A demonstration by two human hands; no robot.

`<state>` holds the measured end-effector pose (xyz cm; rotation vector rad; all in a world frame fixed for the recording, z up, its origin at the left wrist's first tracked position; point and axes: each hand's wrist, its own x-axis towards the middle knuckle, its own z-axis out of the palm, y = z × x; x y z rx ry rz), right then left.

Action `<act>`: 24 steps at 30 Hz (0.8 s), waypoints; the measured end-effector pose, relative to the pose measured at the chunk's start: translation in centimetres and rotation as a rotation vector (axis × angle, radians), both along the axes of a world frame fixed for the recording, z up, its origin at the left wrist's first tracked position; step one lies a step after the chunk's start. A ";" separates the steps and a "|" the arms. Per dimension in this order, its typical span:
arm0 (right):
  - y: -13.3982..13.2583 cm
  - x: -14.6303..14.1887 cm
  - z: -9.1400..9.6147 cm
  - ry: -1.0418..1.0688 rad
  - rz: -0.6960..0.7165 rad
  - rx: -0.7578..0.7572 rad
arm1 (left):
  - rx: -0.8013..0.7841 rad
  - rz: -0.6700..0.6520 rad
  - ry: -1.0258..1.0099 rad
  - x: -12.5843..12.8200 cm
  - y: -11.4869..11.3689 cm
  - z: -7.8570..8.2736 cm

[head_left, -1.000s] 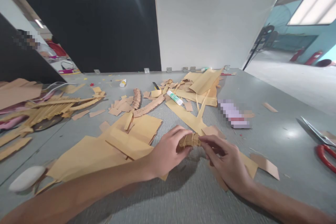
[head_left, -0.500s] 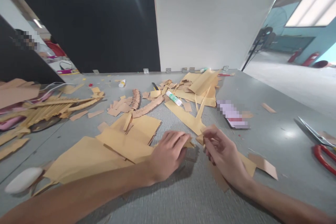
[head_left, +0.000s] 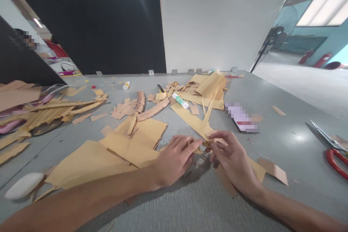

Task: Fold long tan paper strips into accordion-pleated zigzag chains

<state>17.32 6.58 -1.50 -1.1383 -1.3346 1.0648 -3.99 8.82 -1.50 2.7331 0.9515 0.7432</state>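
Note:
Near the front middle of the grey table, my left hand and my right hand almost meet. Pinched in my right fingers is a small folded piece of brown paper. My left hand is closed around another bit of brown paper, mostly covered by the fingers; whether the two bits are joined I cannot tell. Sheets of brown paper lie beside my left forearm. Just beyond the hands rests a paper strip with a forked end. A glue stick lies past it.
Red-handled scissors lie at the right edge, a phone nearer the middle. A pleated paper strip, a cutter and many scraps spread across the back. A white computer mouse sits front left. Upright panels border the far edge.
My right fingers have come closer to my left hand with the small paper piece, and the gap between the hands has narrowed. My left index finger now reaches further right toward it.

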 end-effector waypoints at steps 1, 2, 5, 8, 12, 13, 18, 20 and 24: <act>0.0 0.0 0.0 0.005 -0.001 0.005 | -0.007 -0.013 -0.006 0.0 0.0 0.1; 0.0 0.0 0.0 0.003 0.003 0.003 | -0.014 -0.027 -0.023 0.0 0.0 0.1; -0.2 0.0 -0.1 -0.026 0.065 -0.056 | -0.036 -0.060 -0.140 0.0 0.2 0.3; -0.5 0.0 -0.3 -0.013 0.124 -0.122 | -0.082 -0.088 -0.237 -0.1 0.3 0.4; -0.8 0.0 -0.2 0.004 0.191 -0.102 | -0.193 -0.120 -0.318 -0.1 0.3 0.6; -0.9 0.0 -0.2 -0.003 0.224 -0.086 | -0.226 -0.113 -0.327 -0.1 0.3 0.6; -0.9 -0.1 -0.3 -0.098 0.271 -0.070 | -0.413 -0.073 -0.358 -0.2 -0.2 0.4; -0.9 0.0 -0.5 -0.135 0.244 -0.044 | -0.482 -0.090 -0.394 -0.1 -0.3 0.4; -0.7 0.2 -0.4 -0.206 0.251 -0.027 | -0.549 -0.104 -0.390 -0.1 -0.3 0.6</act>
